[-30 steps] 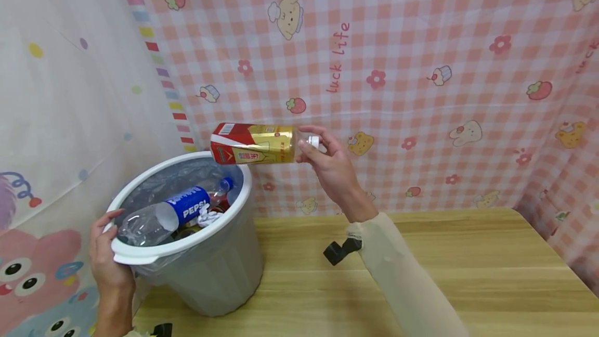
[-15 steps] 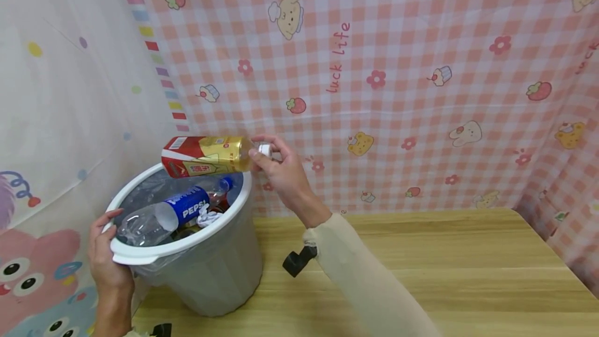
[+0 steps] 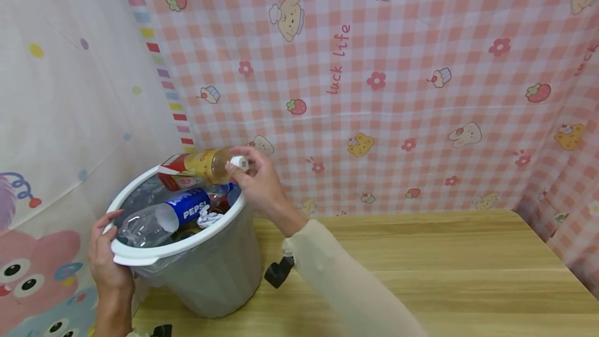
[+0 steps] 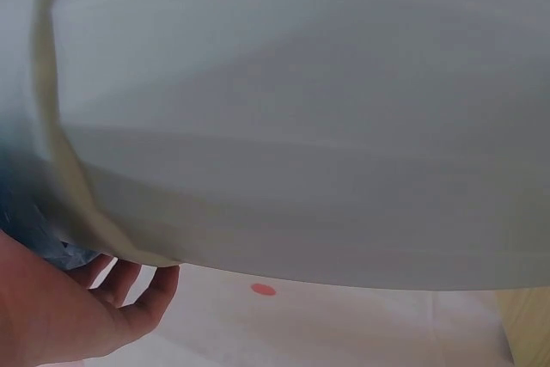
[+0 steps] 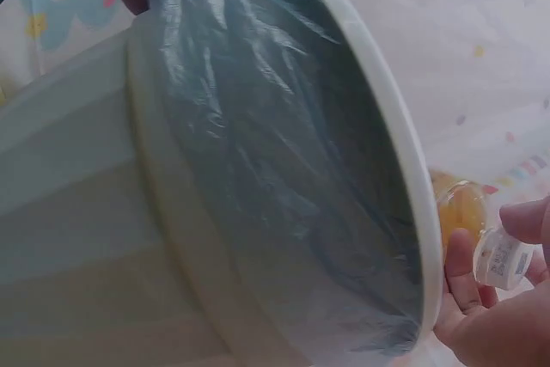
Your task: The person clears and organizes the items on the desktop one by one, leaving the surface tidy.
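At the left stands a grey trash bin (image 3: 224, 269) with a white rim and a clear plastic liner. My left hand (image 3: 109, 269) grips its rim on the near left side; fingers (image 4: 159, 294) bend up to the bin's edge in the left wrist view. With my right hand (image 3: 264, 186) I pinch a drink bottle (image 3: 201, 165) by its neck, just below the white cap (image 5: 503, 259). The bottle has a red and gold label and lies nearly level over the bin's opening, base pointing left. Below it, a clear Pepsi bottle (image 3: 187, 206) lies inside the bin.
Crumpled white paper (image 3: 209, 218) and other rubbish, partly hidden, sit in the bin. The wooden tabletop (image 3: 421, 269) reaches off to the right. Behind it hangs a pink checked cloth (image 3: 412, 118), with a white cartoon-print cloth (image 3: 70, 98) on the left.
My right hand has carried the drink bottle left and then lower, from beside the bin to over its opening. The left hand has stayed on the rim.
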{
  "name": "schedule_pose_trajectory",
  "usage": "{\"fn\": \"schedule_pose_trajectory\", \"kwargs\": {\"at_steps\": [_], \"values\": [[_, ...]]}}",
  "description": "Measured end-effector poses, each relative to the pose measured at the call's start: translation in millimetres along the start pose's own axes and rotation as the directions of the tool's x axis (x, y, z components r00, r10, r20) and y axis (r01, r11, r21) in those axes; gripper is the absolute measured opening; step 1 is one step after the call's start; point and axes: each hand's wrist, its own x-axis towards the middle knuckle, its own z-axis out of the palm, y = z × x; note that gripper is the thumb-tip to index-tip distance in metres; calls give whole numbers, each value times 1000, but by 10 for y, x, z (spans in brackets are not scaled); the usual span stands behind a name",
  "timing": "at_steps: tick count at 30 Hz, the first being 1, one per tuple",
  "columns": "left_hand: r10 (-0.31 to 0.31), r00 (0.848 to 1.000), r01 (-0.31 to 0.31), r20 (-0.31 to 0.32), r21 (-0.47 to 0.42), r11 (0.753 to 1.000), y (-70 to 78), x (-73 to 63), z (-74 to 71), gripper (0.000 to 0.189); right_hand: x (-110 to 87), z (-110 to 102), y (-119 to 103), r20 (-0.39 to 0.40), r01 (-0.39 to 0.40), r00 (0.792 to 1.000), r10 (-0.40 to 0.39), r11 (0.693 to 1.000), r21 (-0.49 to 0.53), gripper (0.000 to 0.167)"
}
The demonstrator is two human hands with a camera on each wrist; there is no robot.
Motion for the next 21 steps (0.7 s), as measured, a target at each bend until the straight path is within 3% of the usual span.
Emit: {"fn": "schedule_pose_trajectory", "kwargs": {"at_steps": [9,17,21], "values": [[-14,1000,14,-1,7,1000,18,-6,-5,37,-20,85,19,38,80,997,-74,978,-194,41],[-16,1000,17,11,-6,1000,8,-6,-8,37,-62,158,24,23,62,998,-58,927,-369,49],[-17,1000,17,14,2,1000,8,-3,-3,37,-66,188,23,18,45,999,-42,914,-402,50]]}}
